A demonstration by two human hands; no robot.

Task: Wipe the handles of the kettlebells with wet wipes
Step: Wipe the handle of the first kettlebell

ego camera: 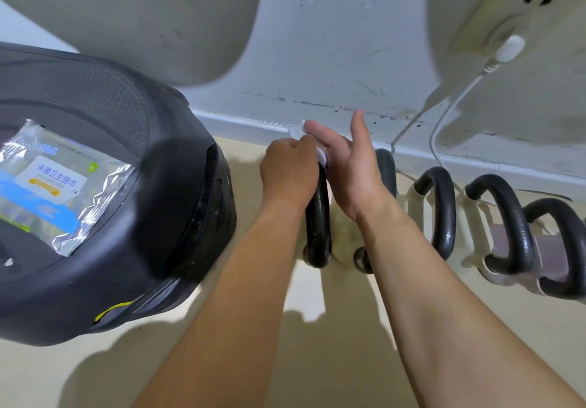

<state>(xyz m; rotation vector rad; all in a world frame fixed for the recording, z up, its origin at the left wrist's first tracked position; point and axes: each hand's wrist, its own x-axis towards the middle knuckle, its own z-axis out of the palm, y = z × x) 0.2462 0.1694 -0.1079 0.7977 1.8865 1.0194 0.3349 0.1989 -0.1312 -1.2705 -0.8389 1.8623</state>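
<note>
Black metal, the handle (317, 217) of the nearest kettlebell stands upright on the pale floor (285, 360) and serves as our landmark. At its top we see the left hand (290, 166), fingers curled round a white wet wipe (298, 130) and holding it against the bar. The right hand (345, 166) meets it from the right side of the handle. Its fingers stretch out straight onto the wipe and its thumb is lifted free, so it presses rather than grips. Right of the handle, three more kettlebell handles (440, 211) stand in a row along the wall (317, 43). Left of the handle sits a big black rounded machine (142, 154) with a pack of wet wipes (54, 185) lying on top. Up and right of the handle, a white plug (510, 47) sits in a wall socket.
</note>
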